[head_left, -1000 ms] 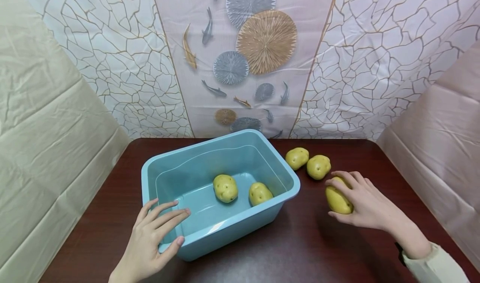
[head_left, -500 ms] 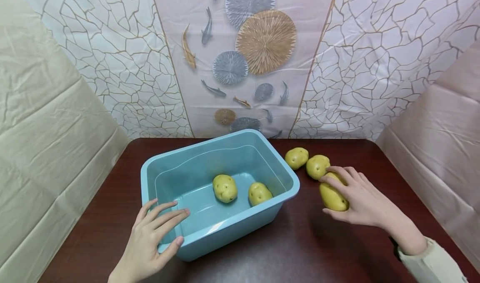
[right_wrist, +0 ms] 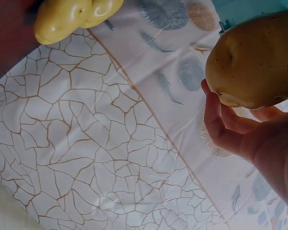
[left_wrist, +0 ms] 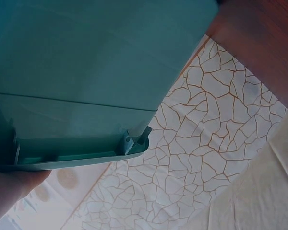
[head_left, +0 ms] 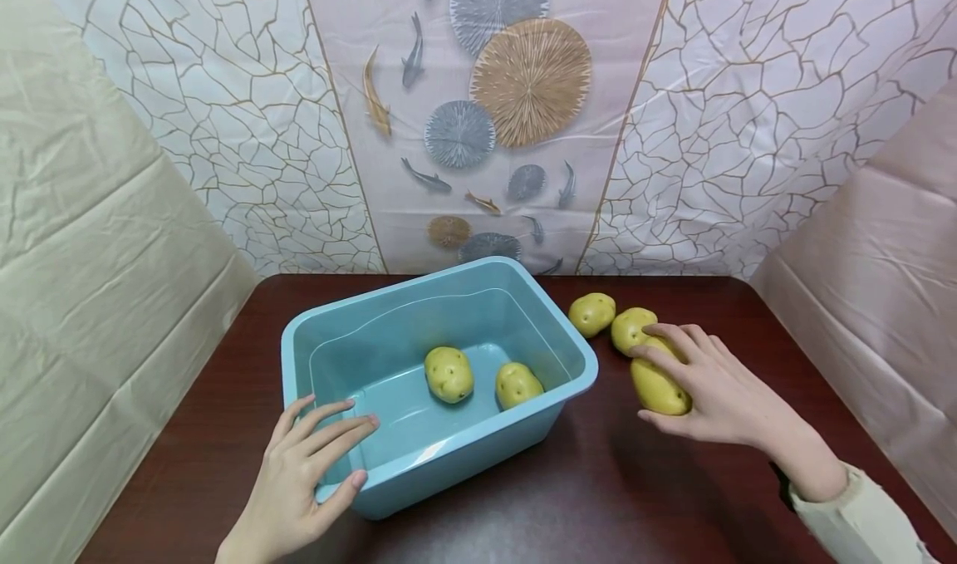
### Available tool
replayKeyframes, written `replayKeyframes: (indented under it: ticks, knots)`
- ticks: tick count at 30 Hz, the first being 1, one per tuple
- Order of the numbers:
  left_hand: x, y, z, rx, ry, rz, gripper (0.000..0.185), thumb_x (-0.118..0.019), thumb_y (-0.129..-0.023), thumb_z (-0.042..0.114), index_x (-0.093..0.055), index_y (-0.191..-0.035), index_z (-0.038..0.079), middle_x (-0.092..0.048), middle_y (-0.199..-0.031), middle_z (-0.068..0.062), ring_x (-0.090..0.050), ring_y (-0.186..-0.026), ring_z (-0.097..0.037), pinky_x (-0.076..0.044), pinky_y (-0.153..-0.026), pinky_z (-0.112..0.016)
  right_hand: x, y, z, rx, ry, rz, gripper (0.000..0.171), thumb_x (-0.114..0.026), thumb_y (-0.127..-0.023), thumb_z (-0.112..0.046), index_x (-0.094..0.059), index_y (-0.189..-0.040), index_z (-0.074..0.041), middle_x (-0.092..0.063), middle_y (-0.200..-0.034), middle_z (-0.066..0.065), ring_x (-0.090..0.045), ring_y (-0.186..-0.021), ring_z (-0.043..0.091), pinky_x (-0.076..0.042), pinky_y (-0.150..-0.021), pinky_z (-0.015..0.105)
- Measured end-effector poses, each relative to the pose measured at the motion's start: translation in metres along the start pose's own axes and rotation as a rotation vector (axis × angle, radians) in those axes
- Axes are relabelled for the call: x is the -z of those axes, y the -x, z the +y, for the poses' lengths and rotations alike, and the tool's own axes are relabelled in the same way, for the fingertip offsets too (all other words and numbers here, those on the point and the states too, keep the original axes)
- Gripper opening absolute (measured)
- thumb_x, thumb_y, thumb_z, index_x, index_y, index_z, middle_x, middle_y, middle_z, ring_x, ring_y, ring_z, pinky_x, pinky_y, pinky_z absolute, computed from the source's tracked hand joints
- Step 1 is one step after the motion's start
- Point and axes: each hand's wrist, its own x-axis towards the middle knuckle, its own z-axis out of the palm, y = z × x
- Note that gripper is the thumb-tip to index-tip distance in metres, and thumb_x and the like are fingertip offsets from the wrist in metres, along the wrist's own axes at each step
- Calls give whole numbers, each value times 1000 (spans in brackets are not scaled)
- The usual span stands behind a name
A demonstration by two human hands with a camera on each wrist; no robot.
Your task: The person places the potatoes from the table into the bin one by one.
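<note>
My right hand (head_left: pixel 699 385) grips a yellow potato (head_left: pixel 656 385) just above the dark table, right of the blue tub (head_left: pixel 571 352); the right wrist view shows the same potato (right_wrist: pixel 254 60) held in curled fingers. Two potatoes (head_left: pixel 592 314) (head_left: pixel 630 328) lie on the table behind that hand, and they appear in the right wrist view as a pair of potatoes (right_wrist: pixel 72 17). Inside the tub lie two more potatoes (head_left: pixel 449 374) (head_left: pixel 517 384). My left hand (head_left: pixel 306 464) holds the tub's near left corner, fingers over the rim, thumb on the outer wall. The tub's wall (left_wrist: pixel 86 72) fills the left wrist view.
The dark brown table (head_left: pixel 598 497) is walled in by patterned sheets at the back and plain cloth on both sides. Bare tabletop lies in front of the tub and left of it.
My right hand has carried its potato a little left and toward the tub, closer to the two loose potatoes. My left hand and the tub have stayed still.
</note>
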Motion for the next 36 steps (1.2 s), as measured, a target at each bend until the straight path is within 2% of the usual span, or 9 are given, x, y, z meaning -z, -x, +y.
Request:
replayKeyframes:
  ticks: [12,36]
  knots:
    - [0,-1,0,-5,6,12,38,-43,-90,40,-64,-110,17,-67,-101,3,-53,-105,-19,-21,-101,-39,4,-10,-1,10,-30,9,68,-75,-54,-46,-55,-115,-21,-47,-121,7,-42,-104,20,-34,-74,35]
    - [0,0,0,-4,5,11,37,-43,-90,40,-64,-111,18,-67,-101,3,-53,-105,-19,-21,-101,-39,14,-31,-12,48,-67,-23,67,-74,-57,-49,-53,-116,-24,-47,-120,2,-40,-103,15,-36,-73,34]
